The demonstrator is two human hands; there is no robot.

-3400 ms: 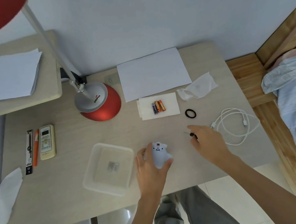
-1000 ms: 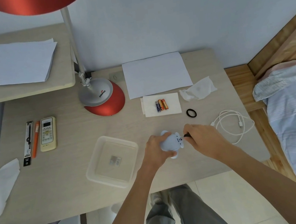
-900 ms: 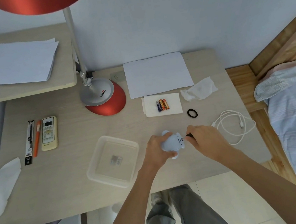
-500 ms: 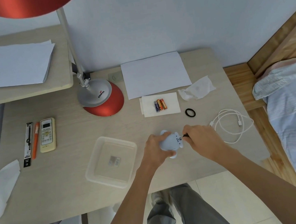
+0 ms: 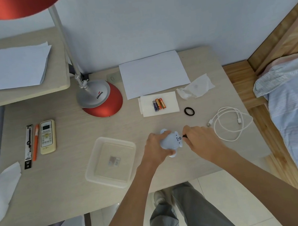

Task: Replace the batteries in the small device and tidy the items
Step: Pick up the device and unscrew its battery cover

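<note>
A small pale-blue bear-shaped device (image 5: 170, 140) lies on its side on the desk, gripped by my left hand (image 5: 155, 147). My right hand (image 5: 202, 140) pinches a small black-handled screwdriver (image 5: 184, 136) whose tip touches the device's right end. Three batteries (image 5: 158, 104) lie side by side on a folded white tissue (image 5: 170, 102) further back. A clear plastic tray (image 5: 111, 160) sits just left of my left hand, with a small label at its bottom.
A red desk lamp base (image 5: 101, 100) stands behind the tray. White paper (image 5: 153, 73), a crumpled tissue (image 5: 197, 87), a black hair tie (image 5: 189, 111) and a coiled white cable (image 5: 231, 123) lie right of centre. A remote (image 5: 47, 136) and pens (image 5: 32, 143) lie left.
My right hand brought the screwdriver from the desk to the device's end. The device, upright at first, now lies on its side in my left hand. Over the last second both hands hold still.
</note>
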